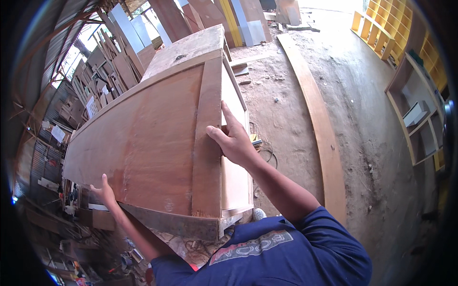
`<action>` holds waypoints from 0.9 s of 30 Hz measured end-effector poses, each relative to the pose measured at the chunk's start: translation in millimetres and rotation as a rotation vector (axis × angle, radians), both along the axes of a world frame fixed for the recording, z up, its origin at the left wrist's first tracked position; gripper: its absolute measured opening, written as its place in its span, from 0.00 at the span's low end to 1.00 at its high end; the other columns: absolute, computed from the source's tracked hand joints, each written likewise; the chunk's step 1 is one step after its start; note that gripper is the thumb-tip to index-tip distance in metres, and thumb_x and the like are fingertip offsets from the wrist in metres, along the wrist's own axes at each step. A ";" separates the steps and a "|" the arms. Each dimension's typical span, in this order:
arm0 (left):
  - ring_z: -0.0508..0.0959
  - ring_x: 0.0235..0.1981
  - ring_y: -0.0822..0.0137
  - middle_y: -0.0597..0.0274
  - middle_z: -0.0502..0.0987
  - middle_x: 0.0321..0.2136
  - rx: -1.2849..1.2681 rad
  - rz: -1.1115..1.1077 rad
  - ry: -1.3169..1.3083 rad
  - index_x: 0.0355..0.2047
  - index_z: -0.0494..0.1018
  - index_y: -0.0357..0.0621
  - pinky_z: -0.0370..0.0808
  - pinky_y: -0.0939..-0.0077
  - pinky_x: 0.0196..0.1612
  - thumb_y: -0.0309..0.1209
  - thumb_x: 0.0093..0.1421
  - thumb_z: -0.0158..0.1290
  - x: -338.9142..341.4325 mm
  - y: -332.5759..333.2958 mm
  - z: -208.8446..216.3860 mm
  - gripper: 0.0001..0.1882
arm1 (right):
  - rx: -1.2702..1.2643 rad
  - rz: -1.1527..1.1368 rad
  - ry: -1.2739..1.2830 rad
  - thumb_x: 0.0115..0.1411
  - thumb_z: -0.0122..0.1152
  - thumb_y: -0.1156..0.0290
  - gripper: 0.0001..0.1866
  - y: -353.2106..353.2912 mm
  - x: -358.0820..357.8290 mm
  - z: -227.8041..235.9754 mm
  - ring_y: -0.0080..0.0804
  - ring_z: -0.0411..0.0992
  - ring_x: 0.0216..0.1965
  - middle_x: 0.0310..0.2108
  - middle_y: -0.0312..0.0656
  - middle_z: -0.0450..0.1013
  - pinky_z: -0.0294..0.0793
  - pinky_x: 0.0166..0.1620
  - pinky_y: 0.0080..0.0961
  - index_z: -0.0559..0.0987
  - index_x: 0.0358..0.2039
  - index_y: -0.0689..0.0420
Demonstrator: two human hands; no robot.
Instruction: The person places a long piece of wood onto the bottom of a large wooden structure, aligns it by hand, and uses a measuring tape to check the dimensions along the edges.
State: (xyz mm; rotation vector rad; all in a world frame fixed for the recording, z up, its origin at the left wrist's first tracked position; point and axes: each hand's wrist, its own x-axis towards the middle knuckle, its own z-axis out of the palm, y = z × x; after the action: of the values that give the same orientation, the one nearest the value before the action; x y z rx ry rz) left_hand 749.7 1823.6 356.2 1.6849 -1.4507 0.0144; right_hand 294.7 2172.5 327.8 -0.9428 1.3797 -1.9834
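Blue shirt [310, 250], hands [106, 194] [236, 145] on cabinet [162, 138]

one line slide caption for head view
Left hand and right hand on two edges of a framed wooden panel, near a long plank on the ground

The camera rides on the person's head, the left one of a side-by-side pair, and looks down and forward over the blue shirt [281, 260] at the lower edge. Its picture is upright: the left hand [103, 192] shows at lower left, the right hand [234, 139] near the centre. The wooden panel [160, 138] lies close below, filling much of the left and middle. Through this wide fisheye, the long plank [315, 128] right of centre bows, and dark curves close off the corners. Farther away, the view takes in the roof [64, 21] at upper left and yellow shelving [391, 24] at upper right.
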 end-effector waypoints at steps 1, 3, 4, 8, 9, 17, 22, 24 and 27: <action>0.63 0.78 0.38 0.30 0.60 0.77 0.015 -0.018 0.036 0.78 0.54 0.24 0.61 0.50 0.79 0.58 0.64 0.67 0.2 0.2 0.8 0.59 | 0.003 -0.004 -0.008 0.74 0.62 0.65 0.51 1.5 0.2 2.2 0.34 0.83 0.49 0.50 0.58 0.83 0.80 0.56 0.31 0.42 0.83 0.69; 0.64 0.77 0.37 0.30 0.60 0.77 0.031 -0.036 0.064 0.78 0.55 0.24 0.62 0.50 0.78 0.58 0.64 0.67 2.6 -0.9 1.8 0.59 | 0.003 -0.004 0.000 0.74 0.62 0.65 0.51 2.3 1.4 4.9 0.34 0.83 0.47 0.47 0.57 0.84 0.80 0.55 0.32 0.42 0.83 0.69; 0.65 0.77 0.38 0.30 0.60 0.77 0.030 -0.052 0.054 0.77 0.56 0.25 0.63 0.50 0.78 0.57 0.65 0.67 4.4 -2.6 1.9 0.58 | 0.006 -0.006 -0.011 0.74 0.61 0.66 0.50 1.4 2.6 4.1 0.34 0.83 0.45 0.44 0.56 0.84 0.80 0.54 0.32 0.42 0.83 0.68; 0.66 0.76 0.38 0.31 0.63 0.76 0.075 -0.057 -0.088 0.77 0.59 0.28 0.64 0.50 0.77 0.56 0.65 0.67 -2.3 -2.6 3.5 0.54 | -0.023 -0.067 -0.050 0.74 0.61 0.67 0.49 3.9 8.6 5.0 0.33 0.83 0.42 0.41 0.55 0.84 0.80 0.52 0.33 0.42 0.84 0.65; 0.66 0.76 0.38 0.31 0.63 0.76 0.075 -0.055 -0.087 0.77 0.59 0.28 0.64 0.50 0.77 0.56 0.65 0.67 -2.5 -2.1 4.1 0.54 | -0.022 -0.060 -0.029 0.74 0.60 0.67 0.49 2.9 7.6 3.8 0.33 0.82 0.41 0.40 0.54 0.84 0.80 0.51 0.33 0.43 0.84 0.63; 0.73 0.70 0.38 0.33 0.73 0.69 -0.004 0.011 -0.222 0.71 0.68 0.29 0.69 0.49 0.73 0.51 0.66 0.66 -6.6 9.1 8.2 0.44 | 0.021 -0.004 0.078 0.75 0.59 0.67 0.40 7.8 2.9 7.4 0.31 0.79 0.35 0.35 0.49 0.83 0.79 0.47 0.32 0.56 0.82 0.58; 0.75 0.68 0.38 0.34 0.74 0.68 0.004 0.069 -0.324 0.70 0.69 0.30 0.71 0.49 0.72 0.48 0.66 0.65 -24.6 28.8 18.3 0.42 | -0.034 -0.071 0.169 0.75 0.59 0.65 0.29 4.2 2.2 4.3 0.32 0.76 0.33 0.35 0.47 0.81 0.77 0.44 0.35 0.71 0.73 0.59; 0.75 0.68 0.38 0.34 0.75 0.68 0.005 0.085 -0.383 0.70 0.69 0.30 0.72 0.48 0.71 0.47 0.67 0.64 -27.3 33.8 22.1 0.41 | -0.045 -0.065 0.160 0.75 0.59 0.65 0.28 4.2 1.1 2.9 0.32 0.77 0.35 0.37 0.49 0.81 0.78 0.46 0.35 0.72 0.72 0.60; 0.75 0.68 0.38 0.35 0.75 0.67 0.034 0.118 -0.399 0.71 0.69 0.31 0.72 0.48 0.71 0.48 0.68 0.62 -36.5 40.2 21.9 0.40 | -0.018 -0.036 0.141 0.76 0.59 0.65 0.26 6.3 0.3 5.3 0.34 0.79 0.38 0.42 0.52 0.82 0.79 0.49 0.35 0.73 0.71 0.60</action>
State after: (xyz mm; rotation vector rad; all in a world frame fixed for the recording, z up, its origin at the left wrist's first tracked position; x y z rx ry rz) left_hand 713.2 1863.8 378.1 1.8664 -1.6417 0.4143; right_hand 295.0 2178.8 333.1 -1.0916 1.4666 -1.9914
